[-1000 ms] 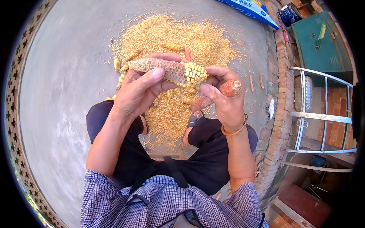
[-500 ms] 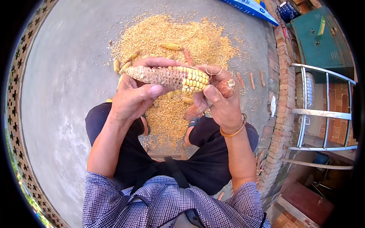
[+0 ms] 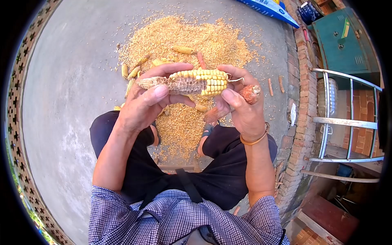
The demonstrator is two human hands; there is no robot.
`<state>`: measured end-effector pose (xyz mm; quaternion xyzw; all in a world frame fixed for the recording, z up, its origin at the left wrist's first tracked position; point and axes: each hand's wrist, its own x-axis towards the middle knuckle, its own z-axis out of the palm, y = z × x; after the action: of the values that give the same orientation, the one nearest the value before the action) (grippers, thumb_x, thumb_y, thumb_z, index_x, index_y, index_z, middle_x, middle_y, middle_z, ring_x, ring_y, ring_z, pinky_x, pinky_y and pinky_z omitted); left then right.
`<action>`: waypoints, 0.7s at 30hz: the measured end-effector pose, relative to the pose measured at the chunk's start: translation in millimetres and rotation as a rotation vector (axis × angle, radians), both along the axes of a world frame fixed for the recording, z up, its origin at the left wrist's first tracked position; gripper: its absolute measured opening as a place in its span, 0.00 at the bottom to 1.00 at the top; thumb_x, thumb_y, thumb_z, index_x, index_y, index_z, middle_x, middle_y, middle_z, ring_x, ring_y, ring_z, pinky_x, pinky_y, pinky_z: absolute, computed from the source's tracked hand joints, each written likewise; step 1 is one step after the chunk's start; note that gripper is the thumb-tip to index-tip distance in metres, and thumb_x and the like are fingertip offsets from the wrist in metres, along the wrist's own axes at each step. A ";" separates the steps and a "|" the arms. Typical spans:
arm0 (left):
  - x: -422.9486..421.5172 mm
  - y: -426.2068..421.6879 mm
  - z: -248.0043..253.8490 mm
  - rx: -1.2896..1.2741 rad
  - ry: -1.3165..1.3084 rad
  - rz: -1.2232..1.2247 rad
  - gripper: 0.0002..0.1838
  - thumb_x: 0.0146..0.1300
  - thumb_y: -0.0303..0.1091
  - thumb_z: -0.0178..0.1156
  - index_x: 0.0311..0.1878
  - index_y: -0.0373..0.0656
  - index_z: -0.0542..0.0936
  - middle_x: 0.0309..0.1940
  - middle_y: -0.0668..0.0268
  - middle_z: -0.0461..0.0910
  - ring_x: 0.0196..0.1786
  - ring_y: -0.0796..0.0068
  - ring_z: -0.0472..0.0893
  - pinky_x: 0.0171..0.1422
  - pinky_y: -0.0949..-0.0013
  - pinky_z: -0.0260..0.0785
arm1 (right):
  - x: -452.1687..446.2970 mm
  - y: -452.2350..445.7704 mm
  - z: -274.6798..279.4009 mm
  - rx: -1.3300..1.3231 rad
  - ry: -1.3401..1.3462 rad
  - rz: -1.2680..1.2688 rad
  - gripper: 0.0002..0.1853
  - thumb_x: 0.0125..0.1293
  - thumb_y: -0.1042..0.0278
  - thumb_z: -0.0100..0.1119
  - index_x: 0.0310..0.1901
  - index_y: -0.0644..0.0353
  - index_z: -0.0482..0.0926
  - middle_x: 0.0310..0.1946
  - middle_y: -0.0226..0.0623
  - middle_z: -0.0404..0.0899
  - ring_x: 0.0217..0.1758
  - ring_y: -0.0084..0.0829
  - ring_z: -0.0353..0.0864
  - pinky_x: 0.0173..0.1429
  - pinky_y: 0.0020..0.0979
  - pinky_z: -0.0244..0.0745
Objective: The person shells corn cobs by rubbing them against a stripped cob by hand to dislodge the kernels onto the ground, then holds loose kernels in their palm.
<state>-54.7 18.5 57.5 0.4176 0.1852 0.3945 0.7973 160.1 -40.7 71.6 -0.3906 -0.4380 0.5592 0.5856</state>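
Over grey floor [image 3: 73,102], left hand [image 3: 141,107] partly hides corn ear [image 3: 190,85].

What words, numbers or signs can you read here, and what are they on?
None can be read for sure.
Blue bag: white characters, cut off and too blurred.
Dark blue container: white marks, too small.
Yellow-green strip on the green cabinet: any writing is too small.
Held corn ear: no writing shows.
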 end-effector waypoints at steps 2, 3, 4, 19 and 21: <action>-1.6 -1.9 -1.5 0.000 0.023 0.007 0.40 0.60 0.51 0.64 0.65 0.25 0.67 0.54 0.44 0.77 0.54 0.54 0.82 0.51 0.56 0.80 | 0.8 -1.6 -0.2 -0.004 -0.028 -0.016 0.20 0.64 0.77 0.60 0.59 0.68 0.73 0.31 0.32 0.80 0.29 0.19 0.79 0.31 0.19 0.74; -1.8 -2.2 -0.7 -0.012 0.032 0.000 0.40 0.61 0.50 0.63 0.65 0.25 0.67 0.53 0.44 0.78 0.52 0.54 0.82 0.50 0.57 0.81 | 1.0 -1.0 -1.2 0.000 -0.030 -0.029 0.20 0.64 0.76 0.60 0.58 0.68 0.73 0.31 0.32 0.79 0.30 0.19 0.79 0.32 0.19 0.74; -1.2 -2.2 1.2 -0.024 0.042 -0.008 0.40 0.61 0.50 0.63 0.65 0.25 0.67 0.52 0.44 0.78 0.50 0.54 0.83 0.49 0.57 0.81 | 1.2 0.0 -1.6 0.005 -0.032 -0.041 0.20 0.64 0.76 0.60 0.58 0.68 0.73 0.31 0.32 0.79 0.30 0.19 0.79 0.32 0.18 0.74; -1.0 -4.1 -1.7 0.015 0.024 -0.129 0.42 0.60 0.48 0.64 0.69 0.27 0.64 0.45 0.43 0.80 0.39 0.59 0.85 0.40 0.64 0.81 | 6.8 -0.3 2.3 -0.033 -0.084 -0.077 0.24 0.65 0.68 0.59 0.61 0.68 0.71 0.37 0.32 0.78 0.29 0.18 0.73 0.30 0.20 0.65; -0.7 -3.9 -1.9 0.013 0.013 -0.164 0.42 0.61 0.48 0.63 0.70 0.28 0.63 0.46 0.43 0.79 0.39 0.59 0.85 0.39 0.64 0.81 | 6.0 0.3 3.4 -0.025 -0.088 -0.093 0.23 0.65 0.67 0.58 0.61 0.68 0.72 0.37 0.32 0.78 0.30 0.18 0.73 0.30 0.20 0.65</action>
<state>-55.4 14.7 55.6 0.4391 0.1532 0.3262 0.8230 166.0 -40.4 74.9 -0.4422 -0.4378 0.5193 0.5858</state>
